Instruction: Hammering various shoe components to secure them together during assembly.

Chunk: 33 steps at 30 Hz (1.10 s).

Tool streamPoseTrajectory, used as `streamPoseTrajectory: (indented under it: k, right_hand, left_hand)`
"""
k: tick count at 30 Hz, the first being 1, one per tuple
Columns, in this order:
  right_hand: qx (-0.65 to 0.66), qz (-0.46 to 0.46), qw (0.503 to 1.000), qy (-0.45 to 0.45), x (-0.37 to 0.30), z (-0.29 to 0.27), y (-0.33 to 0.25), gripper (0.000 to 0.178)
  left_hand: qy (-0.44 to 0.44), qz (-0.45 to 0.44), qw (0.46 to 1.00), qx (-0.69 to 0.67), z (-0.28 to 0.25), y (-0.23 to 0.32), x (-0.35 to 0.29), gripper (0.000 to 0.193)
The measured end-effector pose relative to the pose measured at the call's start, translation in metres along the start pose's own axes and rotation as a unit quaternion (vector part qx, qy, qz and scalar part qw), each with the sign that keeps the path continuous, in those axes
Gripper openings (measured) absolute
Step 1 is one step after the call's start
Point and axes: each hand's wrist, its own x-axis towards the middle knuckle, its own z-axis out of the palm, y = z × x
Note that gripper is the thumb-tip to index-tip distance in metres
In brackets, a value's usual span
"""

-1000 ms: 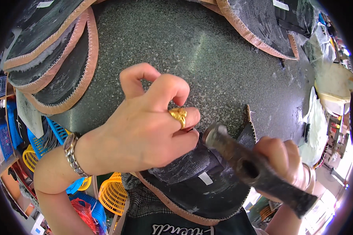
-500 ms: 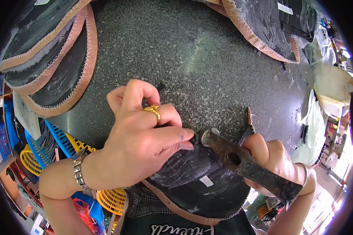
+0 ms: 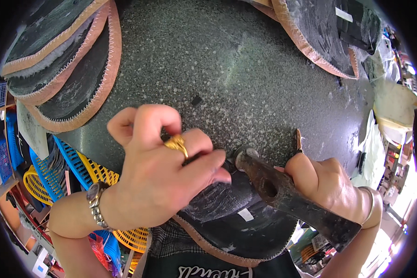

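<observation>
My right hand (image 3: 324, 185) grips a worn metal hammer (image 3: 306, 201); its handle is mostly hidden by the fingers. The hammer's round face (image 3: 242, 157) hangs by the far edge of a curved black piece (image 3: 255, 231) with a tan, zigzag-stitched border. That piece lies in front of me at the table's near side, a small white label on it. Just left of the hammer face is my left hand (image 3: 167, 162), fingers curled, thumb and forefinger drawn together over the piece's far edge. Whatever sits between those fingertips is too small and blurred to make out.
Overlapping black pieces (image 3: 78, 99) with stitched tan borders lie at the far left; more (image 3: 310, 34) are at the far right. A small black scrap (image 3: 197, 100) rests on the speckled dark tabletop (image 3: 171, 55). Blue and yellow baskets (image 3: 37, 185) stand at lower left.
My left hand has shifted slightly left, its fingertips drawing back from the hammer face. The black scrap shows more fully now. The hammer stays nearly in place.
</observation>
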Motion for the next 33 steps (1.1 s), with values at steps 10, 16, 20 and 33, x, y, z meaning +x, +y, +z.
streamPoseTrajectory:
  k: [10, 16, 20, 33]
  right_hand:
    - [0.076, -0.024, 0.995, 0.053, -0.001, 0.003, 0.012, 0.021]
    - [0.045, -0.023, 0.996, 0.069, 0.003, 0.0, 0.006, 0.023]
    - [0.002, -0.051, 0.997, 0.066, 0.015, -0.002, 0.004, 0.023]
    - [0.1, 0.01, 0.995, -0.023, 0.015, -0.006, 0.007, 0.02]
  left_hand:
    - [0.049, -0.146, 0.981, -0.117, 0.015, 0.014, -0.014, 0.025]
    - [0.06, -0.133, 0.983, -0.108, 0.017, 0.017, -0.015, 0.024]
    - [0.057, -0.124, 0.988, -0.068, 0.016, 0.017, -0.02, 0.022]
    - [0.072, -0.158, 0.984, -0.033, 0.012, 0.028, -0.032, 0.03]
